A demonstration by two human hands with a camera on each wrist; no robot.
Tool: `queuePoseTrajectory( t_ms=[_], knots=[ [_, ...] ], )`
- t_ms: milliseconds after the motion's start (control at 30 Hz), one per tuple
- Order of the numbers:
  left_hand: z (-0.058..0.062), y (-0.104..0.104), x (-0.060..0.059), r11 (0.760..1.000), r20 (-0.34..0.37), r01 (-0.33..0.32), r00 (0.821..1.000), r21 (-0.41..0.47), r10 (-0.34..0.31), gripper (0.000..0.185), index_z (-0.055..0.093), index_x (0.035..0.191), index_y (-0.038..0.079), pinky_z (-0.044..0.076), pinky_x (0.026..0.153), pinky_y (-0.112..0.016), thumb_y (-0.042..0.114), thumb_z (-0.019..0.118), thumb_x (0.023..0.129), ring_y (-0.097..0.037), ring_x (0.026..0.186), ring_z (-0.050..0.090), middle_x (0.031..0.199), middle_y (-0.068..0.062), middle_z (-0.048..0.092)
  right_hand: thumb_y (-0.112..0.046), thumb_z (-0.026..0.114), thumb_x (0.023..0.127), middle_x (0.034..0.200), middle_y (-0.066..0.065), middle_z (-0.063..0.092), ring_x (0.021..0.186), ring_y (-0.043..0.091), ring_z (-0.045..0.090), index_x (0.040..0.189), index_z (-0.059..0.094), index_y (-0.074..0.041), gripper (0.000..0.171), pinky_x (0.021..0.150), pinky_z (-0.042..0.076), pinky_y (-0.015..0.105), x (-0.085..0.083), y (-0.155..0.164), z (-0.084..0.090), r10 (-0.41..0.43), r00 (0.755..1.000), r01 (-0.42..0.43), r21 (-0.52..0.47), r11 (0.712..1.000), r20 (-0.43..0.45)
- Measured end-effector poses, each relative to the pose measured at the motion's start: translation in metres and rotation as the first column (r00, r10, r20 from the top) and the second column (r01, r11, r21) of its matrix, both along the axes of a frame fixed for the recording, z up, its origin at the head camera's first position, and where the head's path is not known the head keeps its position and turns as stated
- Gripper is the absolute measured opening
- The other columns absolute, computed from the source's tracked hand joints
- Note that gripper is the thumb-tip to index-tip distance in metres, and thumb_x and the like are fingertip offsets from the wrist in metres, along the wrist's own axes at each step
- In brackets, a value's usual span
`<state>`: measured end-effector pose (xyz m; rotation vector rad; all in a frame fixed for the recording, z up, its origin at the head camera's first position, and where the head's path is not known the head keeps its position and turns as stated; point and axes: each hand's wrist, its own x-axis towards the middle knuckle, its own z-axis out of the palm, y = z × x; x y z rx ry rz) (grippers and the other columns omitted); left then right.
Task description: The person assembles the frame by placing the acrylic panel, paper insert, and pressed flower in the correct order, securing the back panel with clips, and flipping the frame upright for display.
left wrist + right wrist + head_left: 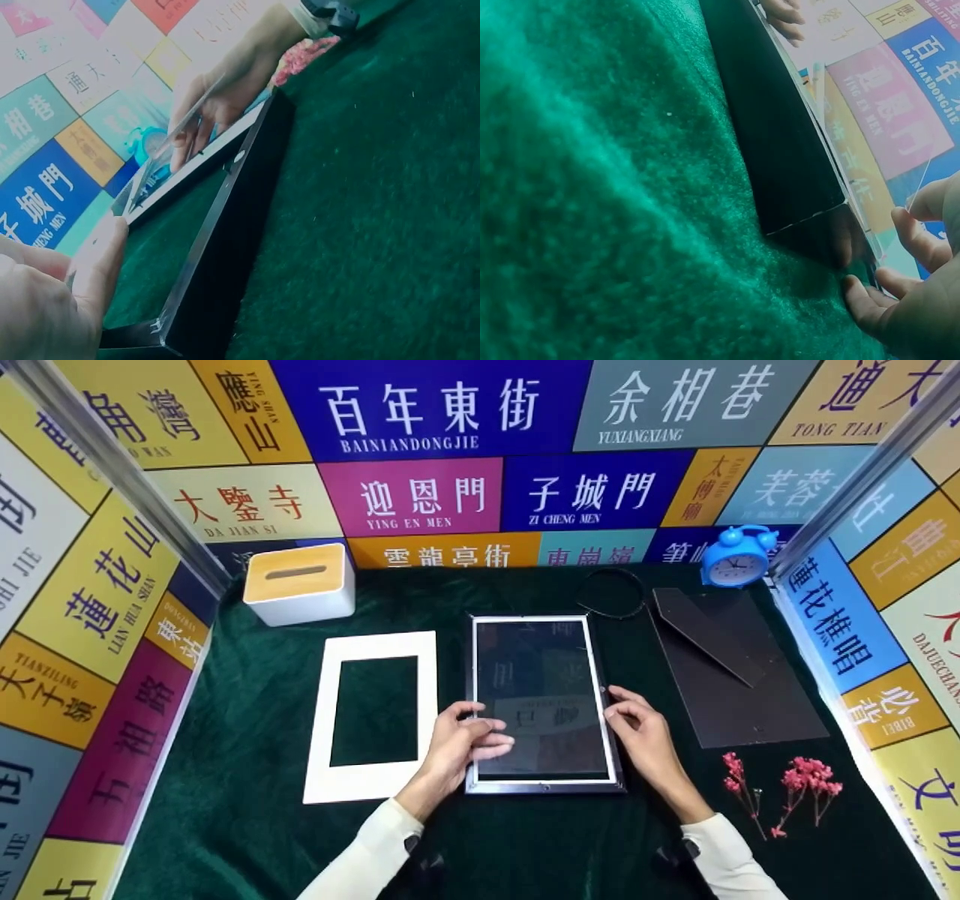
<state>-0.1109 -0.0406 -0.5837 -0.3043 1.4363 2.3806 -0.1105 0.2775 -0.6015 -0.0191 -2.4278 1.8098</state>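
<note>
A black picture frame [545, 790] with a white inner edge lies on the green cloth. Over its opening is a clear sheet [541, 690], which mirrors the wall lettering; in the left wrist view it slants above the frame. My left hand [461, 742] holds the sheet by its left side, thumb at the edge. On the opposite side my right hand [637, 727] pinches the sheet between thumb and finger, and its other fingers [866, 304] touch the frame's outer side. Left of the frame lies a white mat board [322, 720] with a rectangular cut-out.
A dark backing board [780, 660] with a stand flap lies on the right, with pink dried flowers [806, 780] in front of it. At the back are a tissue box [304, 600], a black cord loop [642, 601] and a blue alarm clock [736, 561]. Lettered panels enclose the table.
</note>
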Motion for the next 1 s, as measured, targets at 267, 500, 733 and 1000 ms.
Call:
queuePoseTrajectory(
  t_ms=[267, 500, 733, 1000],
  knots=[
    [0.009, -0.004, -0.004, 0.980, -0.084, -0.012, 0.996, -0.198, -0.005, 0.068, 0.029, 0.162, -0.011, 0.068, 0.077, -0.041, -0.017, 0.054, 0.099, -0.028, 0.080, 0.081, 0.121, -0.037, 0.068, -0.003, 0.070, 0.107, 0.152, 0.027, 0.062, 0.144, 0.039, 0.057, 0.108, 0.074, 0.016, 0.019, 0.097, 0.046, 0.006, -0.001, -0.001, 0.002, -0.007, 0.999, 0.006, 0.030, 1.000, 0.042],
    [0.017, -0.012, -0.013, 0.911, -0.152, 0.023, 0.984, -0.411, -0.094, 0.057, 0.047, 0.153, -0.021, 0.068, 0.076, -0.037, -0.014, 0.058, 0.097, -0.023, 0.079, 0.076, 0.109, -0.029, 0.069, -0.001, 0.069, 0.107, 0.152, 0.029, 0.062, 0.145, 0.040, 0.056, 0.107, 0.073, 0.017, 0.019, 0.097, 0.044, 0.005, -0.003, -0.002, 0.001, -0.035, 0.998, 0.032, 0.049, 0.998, 0.060],
    [0.024, -0.021, -0.020, 0.844, -0.159, 0.118, 0.960, -0.523, -0.232, 0.041, 0.063, 0.135, -0.020, 0.067, 0.073, -0.034, -0.011, 0.063, 0.095, -0.018, 0.075, 0.070, 0.093, -0.010, 0.062, -0.001, 0.069, 0.107, 0.151, 0.028, 0.062, 0.143, 0.039, 0.058, 0.112, 0.075, 0.014, 0.017, 0.094, 0.046, 0.004, -0.001, -0.002, 0.003, -0.033, 0.998, 0.029, 0.067, 0.997, 0.053],
    [0.028, -0.027, -0.025, 0.733, -0.149, 0.160, 0.929, -0.662, -0.338, 0.024, 0.075, 0.116, -0.009, 0.059, 0.060, -0.025, 0.001, 0.063, 0.097, -0.013, 0.066, 0.058, 0.078, 0.002, 0.058, 0.002, 0.072, 0.103, 0.150, 0.029, 0.063, 0.140, 0.041, 0.060, 0.111, 0.076, 0.015, 0.015, 0.091, 0.047, 0.004, -0.001, -0.005, 0.004, -0.055, 0.997, 0.049, 0.104, 0.993, 0.058]
  ],
)
